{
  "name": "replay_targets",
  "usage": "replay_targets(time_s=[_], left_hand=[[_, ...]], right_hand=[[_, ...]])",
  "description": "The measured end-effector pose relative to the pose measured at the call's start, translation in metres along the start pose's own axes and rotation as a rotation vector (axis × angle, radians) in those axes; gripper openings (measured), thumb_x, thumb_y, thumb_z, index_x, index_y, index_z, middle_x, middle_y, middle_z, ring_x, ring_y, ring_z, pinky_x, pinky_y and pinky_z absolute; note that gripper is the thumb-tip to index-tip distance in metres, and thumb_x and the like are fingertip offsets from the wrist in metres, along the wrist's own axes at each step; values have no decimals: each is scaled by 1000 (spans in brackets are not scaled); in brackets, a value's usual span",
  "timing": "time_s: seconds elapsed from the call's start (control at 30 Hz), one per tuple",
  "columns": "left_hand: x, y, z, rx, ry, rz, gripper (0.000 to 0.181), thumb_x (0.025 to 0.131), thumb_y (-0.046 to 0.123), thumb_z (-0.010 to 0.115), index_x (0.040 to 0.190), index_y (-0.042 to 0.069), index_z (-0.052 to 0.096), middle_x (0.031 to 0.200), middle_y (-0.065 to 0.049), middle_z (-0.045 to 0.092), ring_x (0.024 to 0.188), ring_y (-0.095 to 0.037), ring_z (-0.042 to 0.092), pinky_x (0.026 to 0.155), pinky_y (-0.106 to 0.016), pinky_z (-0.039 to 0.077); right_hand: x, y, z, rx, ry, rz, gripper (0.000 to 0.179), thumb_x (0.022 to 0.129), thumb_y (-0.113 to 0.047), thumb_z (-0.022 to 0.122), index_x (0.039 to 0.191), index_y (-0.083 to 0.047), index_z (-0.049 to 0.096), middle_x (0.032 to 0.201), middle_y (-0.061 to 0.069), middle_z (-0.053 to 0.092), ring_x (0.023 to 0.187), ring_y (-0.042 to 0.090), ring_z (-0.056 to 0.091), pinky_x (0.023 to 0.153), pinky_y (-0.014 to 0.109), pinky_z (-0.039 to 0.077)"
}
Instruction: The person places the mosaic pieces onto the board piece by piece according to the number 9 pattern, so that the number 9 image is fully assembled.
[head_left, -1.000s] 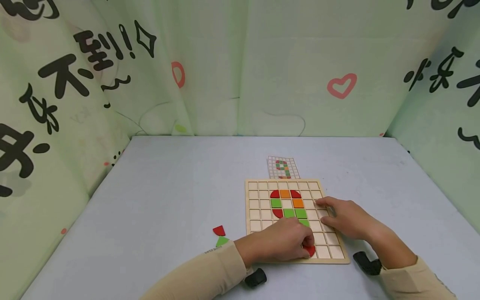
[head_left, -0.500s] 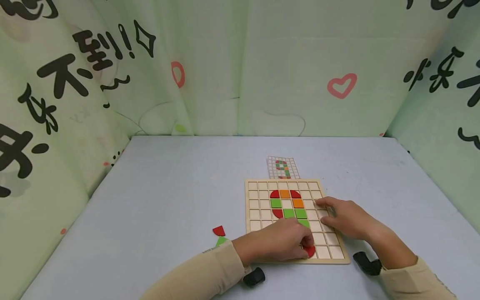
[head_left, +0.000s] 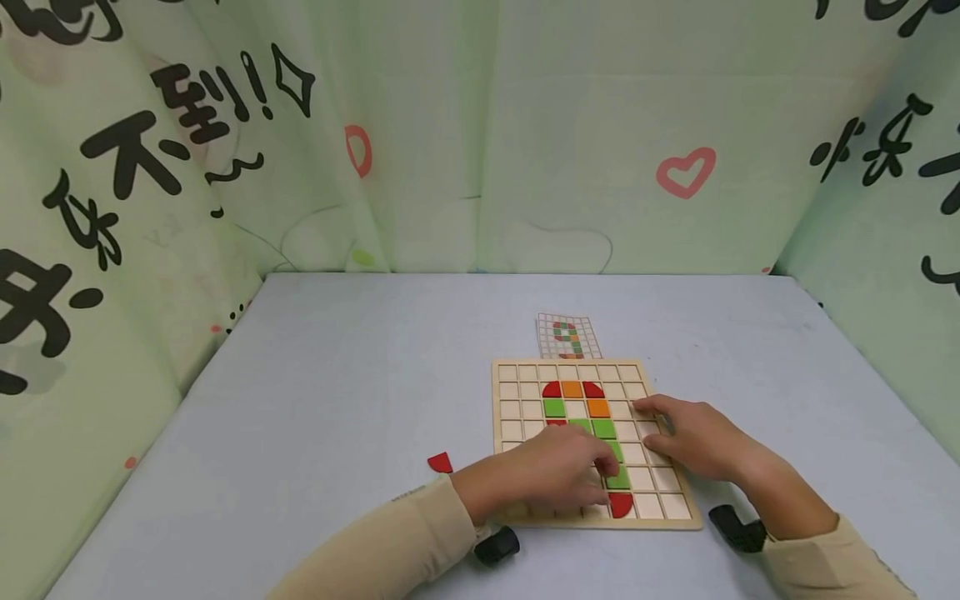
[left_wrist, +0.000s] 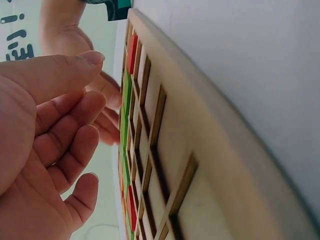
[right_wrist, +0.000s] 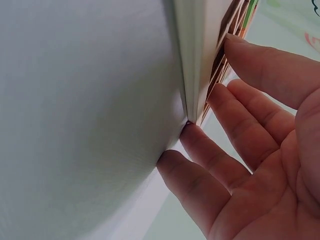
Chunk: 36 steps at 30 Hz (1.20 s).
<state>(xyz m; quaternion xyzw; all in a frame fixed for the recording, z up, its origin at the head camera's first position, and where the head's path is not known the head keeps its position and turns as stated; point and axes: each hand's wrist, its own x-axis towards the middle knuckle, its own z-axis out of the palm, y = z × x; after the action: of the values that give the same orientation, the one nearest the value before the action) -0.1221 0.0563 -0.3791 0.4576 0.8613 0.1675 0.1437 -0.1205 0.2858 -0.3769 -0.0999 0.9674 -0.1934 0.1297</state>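
Note:
A wooden grid board (head_left: pixel 497 408) lies on the table with red, orange and green tiles forming a figure in its cells. My left hand (head_left: pixel 555 472) hovers over the board's lower middle, fingers loosely bent. Nothing shows between thumb and fingers in the left wrist view. Just right of its fingertips, a rounded red tile (head_left: pixel 621 505) sits in a bottom-row cell, below a column of green tiles (head_left: pixel 618 477). At the board's right edge rests my right hand (head_left: pixel 697 435). In the right wrist view its thumb touches the grid side, and other fingers meet the edge and tabletop.
Behind the board lies a printed pattern card (head_left: pixel 547 343), partly covered by it. One loose red tile (head_left: pixel 440 462) lies left of the board, beside the left sleeve (head_left: pixel 390 533). A black device (head_left: pixel 737 529) sits at the right wrist. Printed curtains (head_left: pixel 570 167) surround the table.
My left hand has let go of the red tile in the bottom row and drawn back leftward. Its forearm now hides the loose green tile. The right hand stays put.

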Motion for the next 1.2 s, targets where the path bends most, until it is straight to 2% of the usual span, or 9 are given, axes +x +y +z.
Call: replay_targets(time_s=[0.17,0.33,0.53,0.77,1.07,1.2], left_hand=[[-5,-5,-5,-13,35,9,23,90,27,77,111,21,74,99,19,66,95,2,54,87,-13,39],[-12,-11,-12,-57,32,-30,25,90,25,76,114,19,72,102,18,65,97,-1,53,85,-14,41],[-20,-21,-20,-92,51,-76,28,91,25,76,117,18,71,108,15,66,106,-4,54,92,-19,41],[-31,-30,-27,-114,89,-65,28,90,22,77,115,14,72,107,11,68,106,-6,55,90,-20,43],[-45,-39,-28,-178,113,-162,26,89,20,78,114,15,72,104,11,67,103,-10,53,85,-21,45],[-50,-42,-28,-208,128,-182,26,88,19,78,114,14,72,104,10,66,103,-10,53,85,-22,46]], right_hand=[[0,0,0,2,-6,6,53,91,-20,70,137,0,55,133,27,57,123,50,50,95,63,42],[0,-1,0,4,-9,9,54,91,-20,71,138,0,55,135,27,56,124,50,49,96,64,41],[1,-1,-1,2,-15,13,54,92,-21,70,139,0,54,136,28,55,124,50,48,97,64,40],[0,-3,-1,-2,-26,24,55,91,-20,70,139,1,53,137,29,53,125,51,47,97,64,40],[1,-3,-1,-8,-18,13,54,91,-19,70,139,1,53,135,29,54,123,50,49,96,63,41],[1,-3,-1,-5,-24,26,55,91,-20,70,140,1,53,136,29,53,123,50,48,96,63,41]])
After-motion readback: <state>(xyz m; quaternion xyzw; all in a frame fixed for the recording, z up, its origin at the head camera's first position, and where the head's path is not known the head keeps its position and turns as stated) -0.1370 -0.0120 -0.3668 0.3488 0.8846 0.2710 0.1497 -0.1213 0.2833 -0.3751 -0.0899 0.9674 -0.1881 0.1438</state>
